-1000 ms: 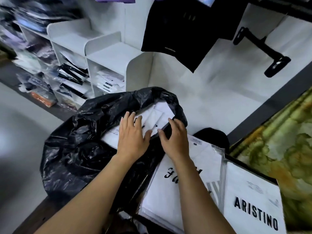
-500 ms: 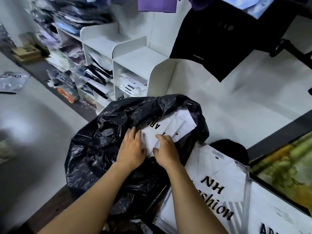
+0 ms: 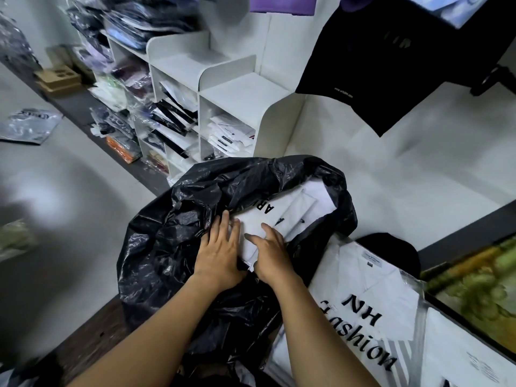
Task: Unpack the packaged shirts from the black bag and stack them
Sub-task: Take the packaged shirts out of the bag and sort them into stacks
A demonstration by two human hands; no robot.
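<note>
A crumpled black bag lies on the dark wooden table with its mouth open to the upper right. In the mouth sits a white packaged shirt with black letters on it. My left hand lies flat on the package's near left corner and the bag's rim. Close beside it, my right hand rests on the package's near edge with its fingers stretched out. To the right of the bag lies a packaged white shirt marked "NH Fashion", on top of other packages. A further white package lies beside it.
A white shelf unit packed with bagged clothes stands behind the bag. A black shirt hangs above right. A dark rounded object sits behind the stack, next to a green patterned surface. A loose package lies on the floor.
My right hand has moved left from the bag's rim onto the package, close to my left hand. The bag's mouth has slid back, baring more of the package.
</note>
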